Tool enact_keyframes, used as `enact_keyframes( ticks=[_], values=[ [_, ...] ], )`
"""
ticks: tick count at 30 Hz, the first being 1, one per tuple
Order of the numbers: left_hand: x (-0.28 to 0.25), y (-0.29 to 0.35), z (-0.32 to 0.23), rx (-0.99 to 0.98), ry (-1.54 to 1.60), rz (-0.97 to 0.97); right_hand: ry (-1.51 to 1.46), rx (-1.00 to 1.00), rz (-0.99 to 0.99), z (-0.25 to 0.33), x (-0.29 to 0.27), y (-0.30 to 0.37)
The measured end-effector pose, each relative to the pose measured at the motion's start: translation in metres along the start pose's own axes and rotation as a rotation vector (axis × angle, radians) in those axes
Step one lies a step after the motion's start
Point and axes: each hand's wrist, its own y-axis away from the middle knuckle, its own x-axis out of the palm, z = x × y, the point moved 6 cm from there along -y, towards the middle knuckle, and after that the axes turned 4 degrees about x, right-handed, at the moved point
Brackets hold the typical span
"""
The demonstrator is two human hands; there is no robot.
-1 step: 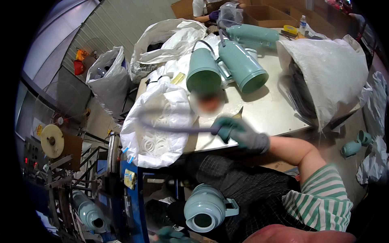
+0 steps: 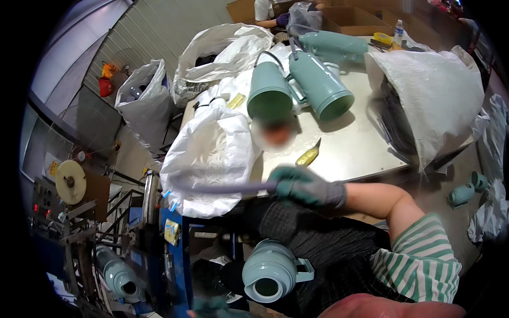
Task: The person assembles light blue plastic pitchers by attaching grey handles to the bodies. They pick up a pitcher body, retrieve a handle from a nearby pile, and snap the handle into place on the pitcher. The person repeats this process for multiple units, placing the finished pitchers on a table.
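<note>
My right hand (image 2: 305, 186), in a grey-green glove, is closed round one end of a long, curved grey-purple handle (image 2: 228, 187). Its far end is motion-blurred over a white bag (image 2: 177, 153) of white plastic rings (image 2: 204, 188). On my lap lies a pale green thermos jug body (image 2: 269, 265), its round opening toward me and its side grip to the right. Below and left of it, my gloved left hand (image 2: 214, 307) shows only as a blur at the lower edge, fingers unclear. A small pointed tool with a yellow-wrapped grip (image 2: 307, 156) rests on the table beyond my right hand.
Green thermos bodies (image 2: 321, 87) lie on the white table (image 2: 350, 151). A large white sack (image 2: 429, 95) of dark pieces sits at the right, more sacks (image 2: 143, 106) at the left. Machinery (image 2: 69, 212) stands at lower left. Across the table, a person's gloved hand (image 2: 282, 20) shows.
My right hand has moved down and slightly left with the handle, uncovering more of the yellow-gripped tool. My left hand has shifted slightly left at the lower edge.
</note>
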Motion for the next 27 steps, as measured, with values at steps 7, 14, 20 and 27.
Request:
enact_keyframes(
  ticks=[7,14,20,27],
  values=[
    [-0.055,0.029,0.060,0.023,-0.454,0.024,-0.384,0.250,0.583,-0.099,0.134,-0.014],
    [-0.085,0.105,0.108,-0.521,-0.014,-0.343,0.753,-0.613,0.819,-0.082,0.161,0.038],
    [-0.060,0.063,0.113,-0.709,0.666,-0.595,0.582,-0.693,0.753,-0.051,0.137,0.014],
    [0.056,0.067,0.063,-1.047,1.196,-0.377,0.398,-0.343,0.388,-0.050,0.103,0.023]
  ],
)
